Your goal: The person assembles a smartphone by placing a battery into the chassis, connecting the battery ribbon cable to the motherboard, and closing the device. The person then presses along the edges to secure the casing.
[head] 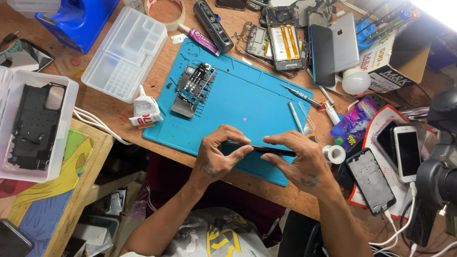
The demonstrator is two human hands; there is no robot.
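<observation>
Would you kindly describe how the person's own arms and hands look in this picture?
Both forearms are bare, with no sleeves, gloves, watch or rings that show. The left hand bears a small dark tattoo on its back, and the right hand has another dark one near the wrist. Lower down shows a grey shirt with yellow print.

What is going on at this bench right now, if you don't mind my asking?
A person is holding a thin black phone edge-on with both hands over a blue mat. The left hand grips its left end, and the right hand pinches along its right side. A circuit board lies further up the mat, with a screwdriver near the mat's right edge. Other phones and parts crowd the wooden table around it.
</observation>
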